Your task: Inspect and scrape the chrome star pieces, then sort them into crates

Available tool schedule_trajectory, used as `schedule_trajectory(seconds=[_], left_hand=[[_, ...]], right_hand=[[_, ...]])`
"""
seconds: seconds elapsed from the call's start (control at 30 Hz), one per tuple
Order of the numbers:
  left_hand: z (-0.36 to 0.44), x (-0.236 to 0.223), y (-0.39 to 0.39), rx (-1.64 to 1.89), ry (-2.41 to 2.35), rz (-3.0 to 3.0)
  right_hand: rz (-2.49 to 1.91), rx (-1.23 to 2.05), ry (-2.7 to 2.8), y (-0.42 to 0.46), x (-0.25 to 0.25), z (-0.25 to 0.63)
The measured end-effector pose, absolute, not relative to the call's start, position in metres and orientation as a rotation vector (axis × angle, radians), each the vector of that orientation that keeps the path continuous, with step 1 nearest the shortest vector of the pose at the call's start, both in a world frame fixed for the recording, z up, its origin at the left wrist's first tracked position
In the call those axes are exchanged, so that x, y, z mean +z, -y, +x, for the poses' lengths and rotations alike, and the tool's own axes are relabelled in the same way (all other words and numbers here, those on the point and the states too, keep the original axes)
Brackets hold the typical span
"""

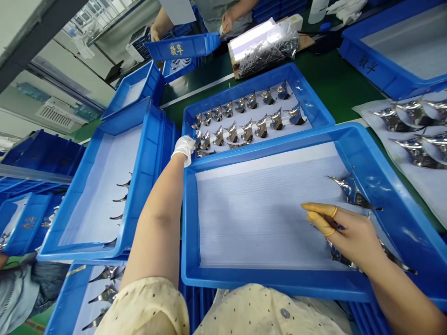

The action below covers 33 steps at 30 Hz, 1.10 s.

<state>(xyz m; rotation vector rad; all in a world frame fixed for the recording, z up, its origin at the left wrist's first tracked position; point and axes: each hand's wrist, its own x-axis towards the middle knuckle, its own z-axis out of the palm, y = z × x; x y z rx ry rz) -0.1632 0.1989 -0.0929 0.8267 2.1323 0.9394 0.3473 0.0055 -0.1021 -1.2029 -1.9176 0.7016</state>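
Observation:
My left hand point(184, 147), in a white glove, reaches into the far blue tray point(314, 109) and closes on a shiny chrome part point(199, 138) at its near left corner. That tray holds several rows of the same chrome parts on white foam. My right hand point(344, 232), with yellow finger cots, rests in the near blue tray point(265, 279) and pinches a chrome part point(340, 257) against the white foam liner. Another chrome part point(351, 190) lies just beyond it at the tray's right side.
A blue tray point(139, 186) at the left holds a few chrome parts along its edge. More blue trays are stacked at the far left and below. Chrome parts lie on white foam point(419, 177) at the right. Another person's hand point(226, 21) holds a blue bin point(181, 46) at the back.

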Motion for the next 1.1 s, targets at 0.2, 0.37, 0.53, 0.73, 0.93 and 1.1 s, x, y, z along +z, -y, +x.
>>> schedule_trajectory(seconds=[0.2,0.37,0.53,0.73,0.93,1.1], left_hand=[[-0.156,-0.095,-0.189,0.456,-2.377,1.240],[-0.150,-0.097,-0.212,0.217,-2.539,1.431],[-0.150,-0.104,-0.242,-0.111,-2.611,1.426],[-0.153,-0.114,-0.250,-0.252,-2.610,1.444],[-0.147,-0.116,-0.242,-0.193,-2.635,1.453],[-0.139,-0.109,-0.234,-0.081,-2.619,1.432]], right_hand=[[-1.247,0.733,1.907,-0.008,-0.113,0.349],[-1.289,0.772,1.861,-0.008,-0.119,0.350],[-1.286,0.728,1.892,-0.009,-0.122,0.352],[-1.249,0.660,1.961,-0.009,-0.120,0.352],[-1.229,0.646,1.990,-0.008,-0.120,0.352],[-1.261,0.685,1.970,-0.006,-0.122,0.352]])
